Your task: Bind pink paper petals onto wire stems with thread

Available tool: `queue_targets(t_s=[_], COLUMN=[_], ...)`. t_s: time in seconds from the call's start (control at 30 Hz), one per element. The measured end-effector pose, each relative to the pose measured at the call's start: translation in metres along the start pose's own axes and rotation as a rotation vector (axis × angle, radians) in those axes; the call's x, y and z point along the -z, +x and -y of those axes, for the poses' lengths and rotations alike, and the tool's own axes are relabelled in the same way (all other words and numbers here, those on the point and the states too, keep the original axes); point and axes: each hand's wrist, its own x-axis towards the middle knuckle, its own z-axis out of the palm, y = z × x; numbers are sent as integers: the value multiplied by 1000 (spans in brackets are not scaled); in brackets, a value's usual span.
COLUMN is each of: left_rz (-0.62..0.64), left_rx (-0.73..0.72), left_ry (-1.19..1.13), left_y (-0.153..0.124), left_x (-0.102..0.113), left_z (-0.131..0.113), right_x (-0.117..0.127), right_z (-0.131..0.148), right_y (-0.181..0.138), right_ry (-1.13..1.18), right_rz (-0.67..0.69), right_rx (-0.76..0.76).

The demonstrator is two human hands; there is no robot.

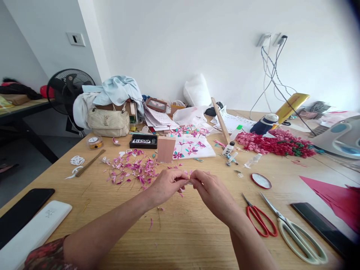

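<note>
My left hand (pixel 169 184) and my right hand (pixel 211 189) meet fingertip to fingertip above the middle of the table. Both are closed in a pinch. Whatever lies between the fingertips is mostly hidden; only small pale and pink bits show there. Just left of my hands is a loose heap of pink and purple petals (pixel 135 167) with thin stems. Behind my hands a wooden block (pixel 166 149) stands upright. Beside it, a white cloth (pixel 206 147) carries finished-looking purple and teal flowers (pixel 192 150).
Red-handled scissors (pixel 260 221) and larger pale-handled scissors (pixel 298 232) lie at the right, near a dark phone (pixel 320 227). Small bottles (pixel 228 149) stand behind. Pink and red flowers (pixel 281 142) pile up at the back right. A white power bank (pixel 36 232) lies at the left.
</note>
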Motion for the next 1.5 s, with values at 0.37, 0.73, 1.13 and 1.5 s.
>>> queue_targets(t_s=[0.37, 0.73, 1.13, 1.5], left_rz=[50, -157, -161, -181], left_rx=[112, 78, 5, 35], left_ry=[-205, -411, -365, -431], left_y=[10, 11, 8, 8], left_x=[1, 3, -10, -19], left_z=[4, -4, -12, -11], right_x=[3, 1, -28, -36], right_z=[0, -47, -4, -4], right_y=[-1, -28, -3, -5], right_ry=[40, 426, 1196, 1179], right_rz=[5, -472, -419, -499], right_rx=[-43, -307, -267, -273])
